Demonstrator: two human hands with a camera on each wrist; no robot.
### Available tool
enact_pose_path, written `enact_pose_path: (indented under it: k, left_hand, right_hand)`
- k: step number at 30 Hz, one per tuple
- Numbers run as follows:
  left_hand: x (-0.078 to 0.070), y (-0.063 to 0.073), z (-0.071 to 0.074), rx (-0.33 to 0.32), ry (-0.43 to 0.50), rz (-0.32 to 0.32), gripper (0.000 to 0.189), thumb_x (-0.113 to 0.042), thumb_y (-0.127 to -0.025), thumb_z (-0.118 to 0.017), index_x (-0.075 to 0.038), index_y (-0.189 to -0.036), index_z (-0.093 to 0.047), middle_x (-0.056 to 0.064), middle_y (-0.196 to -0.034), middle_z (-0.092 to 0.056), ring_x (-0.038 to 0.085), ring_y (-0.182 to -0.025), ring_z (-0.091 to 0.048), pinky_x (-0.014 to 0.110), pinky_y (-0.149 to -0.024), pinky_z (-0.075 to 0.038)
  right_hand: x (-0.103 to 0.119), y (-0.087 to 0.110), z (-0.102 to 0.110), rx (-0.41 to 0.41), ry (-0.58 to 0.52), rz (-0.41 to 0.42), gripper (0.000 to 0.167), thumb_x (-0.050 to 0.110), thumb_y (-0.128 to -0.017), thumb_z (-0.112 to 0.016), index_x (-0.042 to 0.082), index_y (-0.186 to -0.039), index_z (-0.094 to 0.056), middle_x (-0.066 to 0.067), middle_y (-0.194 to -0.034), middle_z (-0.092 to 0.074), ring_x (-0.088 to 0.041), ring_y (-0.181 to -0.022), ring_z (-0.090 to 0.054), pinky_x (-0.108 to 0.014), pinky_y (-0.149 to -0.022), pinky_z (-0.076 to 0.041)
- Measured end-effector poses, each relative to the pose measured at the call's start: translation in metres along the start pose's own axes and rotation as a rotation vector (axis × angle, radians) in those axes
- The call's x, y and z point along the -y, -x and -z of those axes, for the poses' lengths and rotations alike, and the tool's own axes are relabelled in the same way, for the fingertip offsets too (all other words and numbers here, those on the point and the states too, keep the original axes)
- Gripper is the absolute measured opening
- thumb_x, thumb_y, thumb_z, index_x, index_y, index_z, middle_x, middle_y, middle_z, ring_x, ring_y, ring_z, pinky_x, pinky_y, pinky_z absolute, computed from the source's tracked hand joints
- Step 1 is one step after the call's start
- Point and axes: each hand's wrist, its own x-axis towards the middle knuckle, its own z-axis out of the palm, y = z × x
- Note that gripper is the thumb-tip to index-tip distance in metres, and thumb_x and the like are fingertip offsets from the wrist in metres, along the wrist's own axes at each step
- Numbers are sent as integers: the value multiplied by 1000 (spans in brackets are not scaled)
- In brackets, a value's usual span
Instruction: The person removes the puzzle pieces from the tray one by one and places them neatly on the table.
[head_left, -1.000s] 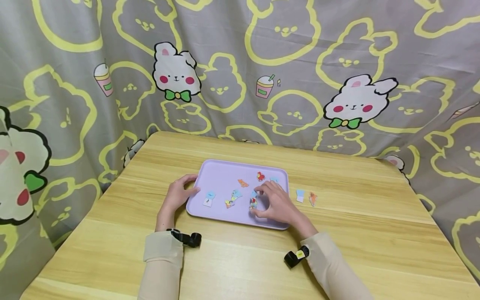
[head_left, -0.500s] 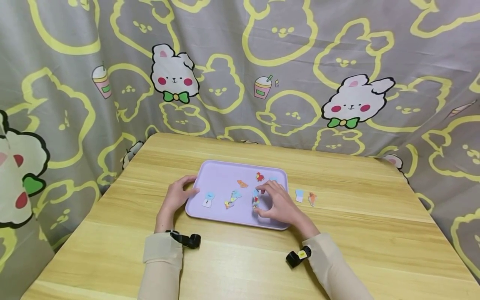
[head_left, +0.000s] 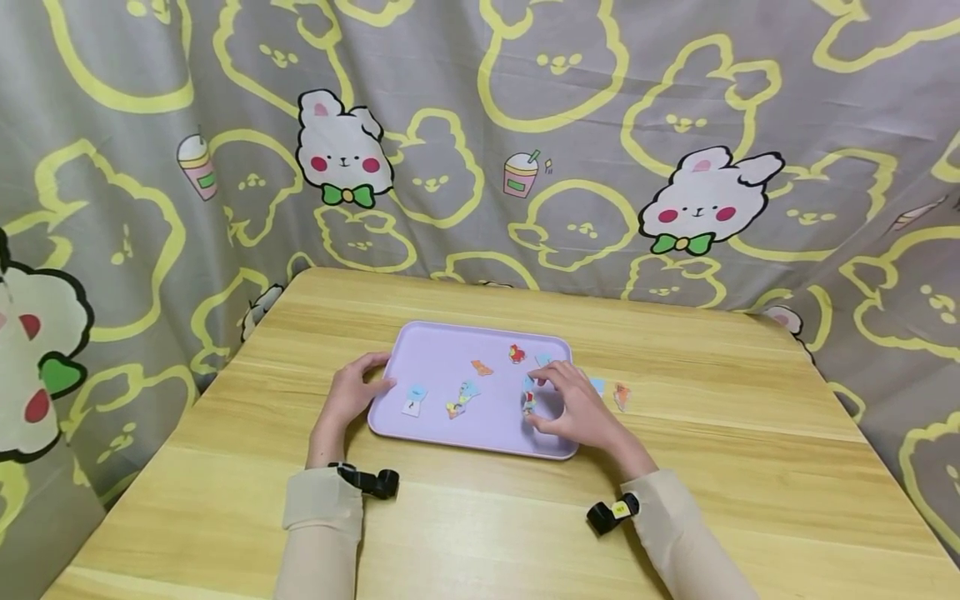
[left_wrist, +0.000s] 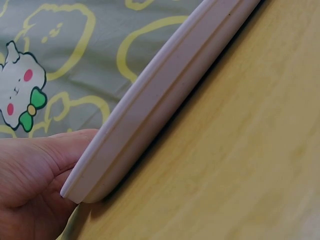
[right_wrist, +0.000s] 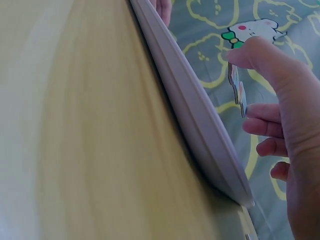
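Observation:
A shallow lilac tray [head_left: 435, 346] lies on the table. At its left rim my left hand [head_left: 350, 400] grips the edge, the thumb reaching over the rim; the left wrist view shows this hand [left_wrist: 37, 175] against the outer wall. Over the tray's right part, my right hand [head_left: 576, 410] pinches a small colourful puzzle piece [head_left: 528, 396] between thumb and fingers. In the right wrist view this piece [right_wrist: 236, 85] stands on edge, with a stepped outline. Joined blue and yellow pieces [head_left: 462, 398] lie mid-tray, and a blue and white pair [head_left: 414, 400] lies at the left.
An orange piece [head_left: 482, 367], a red piece [head_left: 517, 354] and a light blue piece [head_left: 543, 360] lie towards the tray's back. Right of the tray on the wooden table [head_left: 720, 433] are another orange piece [head_left: 622, 396] and a partly hidden blue one [head_left: 597, 387]. A patterned curtain [head_left: 450, 233] hangs behind.
My right hand has moved a little to the right over the tray with the puzzle piece, now covering part of the blue piece outside it. The left hand keeps its hold on the rim.

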Motion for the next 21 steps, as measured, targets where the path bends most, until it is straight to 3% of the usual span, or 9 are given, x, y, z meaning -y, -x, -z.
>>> enact_pose_path:
  k: [4, 10, 17, 21]
  left_hand:
    - [1, 1, 0, -2, -5, 0, 50, -15, -95, -64, -7, -142, -50, 16, -148, -49, 36, -144, -36, 51, -122, -28]
    - [1, 1, 1, -1, -10, 2, 50, -15, -95, -64, -7, -142, -49, 16, -149, -49, 36, -144, -36, 51, -122, -27]
    - [1, 0, 1, 1, -13, 0, 50, -16, -95, -64, -7, -142, -50, 17, -149, -49, 36, -145, -35, 52, -122, -27]
    - [1, 0, 0, 4, -13, 0, 50, -16, -95, -64, -7, -142, -49, 17, -149, -49, 37, -145, -34, 52, -122, -27]
  right_hand:
    - [-5, 4, 6, -6, 9, -19, 63, 35, -72, -82, 8, -125, -61, -3, -107, -62, -23, -98, -57, -49, -95, -44]
    - [-15, 13, 20, -6, 45, -57, 65, 36, -72, -82, 8, -127, -61, -4, -110, -63, -23, -95, -54, -38, -84, -42]
    - [-31, 24, 34, -13, 50, -87, 65, 34, -73, -82, 5, -126, -61, -8, -117, -63, -26, -107, -55, -44, -91, -42]
    - [-40, 31, 40, -31, 57, -89, 63, 32, -72, -82, 5, -125, -61, -8, -114, -63, -26, -104, -55, -43, -88, -41]
